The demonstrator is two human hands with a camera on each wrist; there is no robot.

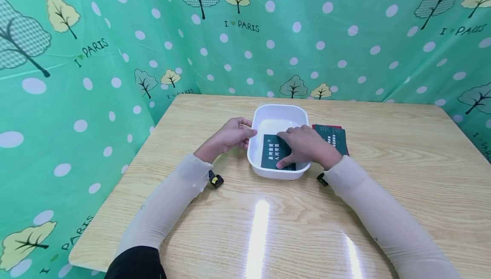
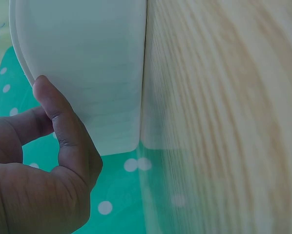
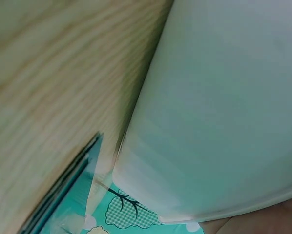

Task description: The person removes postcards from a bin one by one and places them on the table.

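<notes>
A white plastic basin [image 1: 278, 116] stands on the wooden table. My left hand [image 1: 234, 134] is at its left side, the thumb over the rim and the other fingers at the outer wall. In the left wrist view, a fingertip [image 2: 44, 87] meets the basin's edge. A dark green book [image 1: 268, 153] with white characters lies inside the basin. My right hand [image 1: 304, 142] reaches over the right rim and grips this book, thumb near its front edge and fingers near its back edge. In the right wrist view the basin wall [image 3: 209, 112] hides most of that hand.
Right of the basin lies a small stack of books [image 1: 331, 138], dark green on top with a red one beneath. A black strap piece with a yellow mark [image 1: 216, 179] shows by the left wrist. A green patterned cloth [image 1: 245, 57] hangs behind the table [image 1: 402, 151].
</notes>
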